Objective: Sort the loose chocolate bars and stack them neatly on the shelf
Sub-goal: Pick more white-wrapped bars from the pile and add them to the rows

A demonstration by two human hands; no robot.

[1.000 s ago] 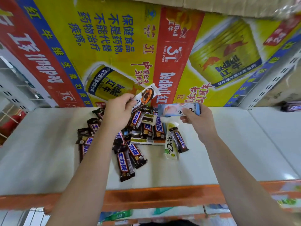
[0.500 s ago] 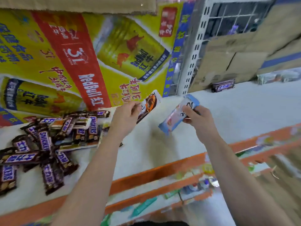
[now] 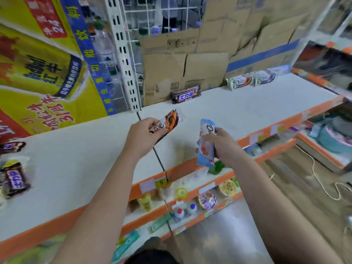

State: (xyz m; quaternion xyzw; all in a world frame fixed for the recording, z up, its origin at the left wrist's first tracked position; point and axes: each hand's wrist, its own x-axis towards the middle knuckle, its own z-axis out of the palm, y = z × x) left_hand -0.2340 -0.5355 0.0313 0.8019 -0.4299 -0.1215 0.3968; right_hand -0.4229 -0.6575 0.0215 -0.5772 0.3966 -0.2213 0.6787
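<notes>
My left hand [image 3: 142, 135] grips a white-and-brown chocolate bar [image 3: 169, 121] over the white shelf [image 3: 238, 109]. My right hand [image 3: 222, 146] holds a light blue chocolate bar [image 3: 204, 147] upright near the shelf's orange front edge. A small stack of dark Snickers bars [image 3: 185, 94] lies at the back of the shelf against cardboard. Further right at the back stand rows of white bars [image 3: 251, 79]. The loose pile of Snickers bars [image 3: 14, 178] shows only at the far left edge.
A yellow and red Red Bull poster [image 3: 42, 73] covers the back wall at left. A perforated upright post [image 3: 124, 60] divides two shelf bays. Cardboard sheets [image 3: 182, 69] back the right bay. Lower shelves [image 3: 190, 197] carry small goods. A cord [image 3: 322, 180] lies on the floor.
The view has swung right, away from the loose pile, toward the right shelf bay. Both hands have carried their bars rightward with it.
</notes>
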